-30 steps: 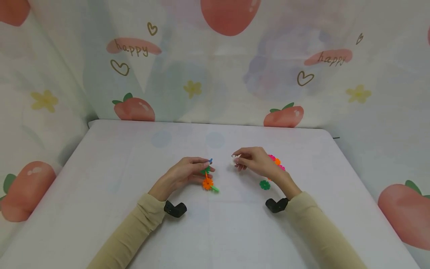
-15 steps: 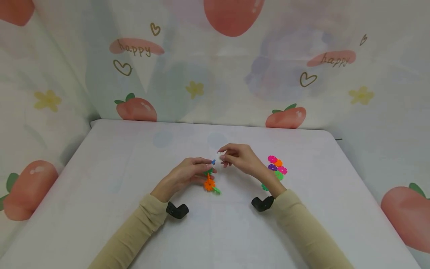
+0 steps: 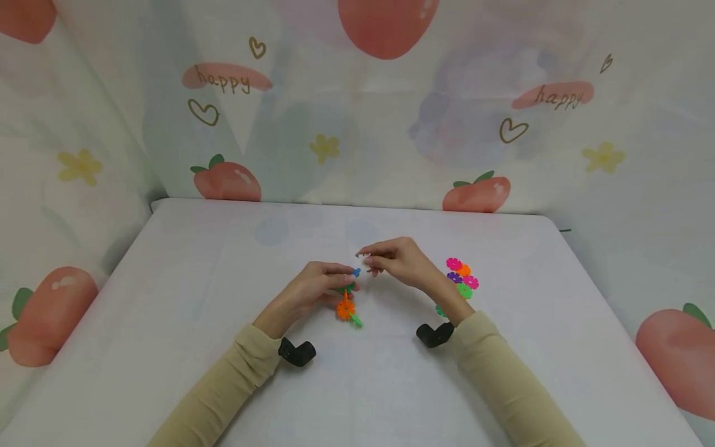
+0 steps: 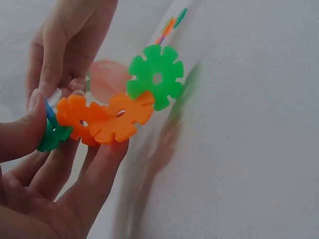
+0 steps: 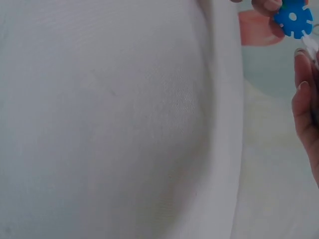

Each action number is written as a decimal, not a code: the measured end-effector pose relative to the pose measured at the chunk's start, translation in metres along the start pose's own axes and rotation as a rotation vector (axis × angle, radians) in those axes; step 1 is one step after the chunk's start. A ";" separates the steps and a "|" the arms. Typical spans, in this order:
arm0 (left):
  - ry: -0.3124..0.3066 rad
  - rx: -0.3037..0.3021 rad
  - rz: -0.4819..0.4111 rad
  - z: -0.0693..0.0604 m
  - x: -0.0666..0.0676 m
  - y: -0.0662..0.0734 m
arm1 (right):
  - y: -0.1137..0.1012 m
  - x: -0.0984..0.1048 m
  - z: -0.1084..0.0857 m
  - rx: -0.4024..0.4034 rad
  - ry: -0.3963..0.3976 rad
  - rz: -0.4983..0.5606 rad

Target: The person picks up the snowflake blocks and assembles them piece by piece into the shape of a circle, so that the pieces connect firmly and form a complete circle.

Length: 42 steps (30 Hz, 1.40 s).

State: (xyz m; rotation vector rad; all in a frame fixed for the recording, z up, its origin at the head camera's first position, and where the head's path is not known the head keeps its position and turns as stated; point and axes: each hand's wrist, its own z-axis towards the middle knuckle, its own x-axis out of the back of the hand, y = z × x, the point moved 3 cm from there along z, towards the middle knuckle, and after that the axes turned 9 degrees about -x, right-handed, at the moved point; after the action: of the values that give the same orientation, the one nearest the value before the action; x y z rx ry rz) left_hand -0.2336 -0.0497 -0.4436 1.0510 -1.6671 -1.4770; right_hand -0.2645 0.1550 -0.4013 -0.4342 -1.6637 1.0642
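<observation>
1. The left hand (image 3: 309,284) pinches a chain of discs (image 4: 107,131).
2. The right hand (image 3: 400,261) pinches a white piece (image 5: 310,44) just beside the blue disc (image 5: 300,24).
3. Pressing too hard might loosen the chain.

Dim, greyish light leaves soft shadows on the tabletop (image 3: 357,397).

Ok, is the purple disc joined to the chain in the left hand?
No, the purple disc lies on the table among other discs, apart from the chain that the left hand holds.

Tabletop (image 3: 184,279) gives room leftward; discs (image 3: 465,288) obstruct rightward.
</observation>
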 end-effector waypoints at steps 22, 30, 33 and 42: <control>0.058 -0.022 0.064 0.001 -0.005 0.000 | 0.006 -0.012 -0.005 0.092 0.070 0.031; 0.018 -0.024 0.012 0.003 -0.003 -0.003 | 0.004 -0.015 0.001 0.044 0.040 -0.033; -0.048 -0.025 -0.038 0.004 -0.002 -0.004 | 0.004 -0.011 0.000 0.019 0.020 -0.078; -0.115 -0.021 0.051 -0.001 0.015 0.004 | 0.026 0.026 -0.024 -0.089 0.070 -0.177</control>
State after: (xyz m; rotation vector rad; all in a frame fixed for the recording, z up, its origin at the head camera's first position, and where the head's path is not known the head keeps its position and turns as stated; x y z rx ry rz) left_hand -0.2396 -0.0634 -0.4403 0.9206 -1.7407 -1.5446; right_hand -0.2584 0.1982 -0.4070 -0.3699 -1.6590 0.8379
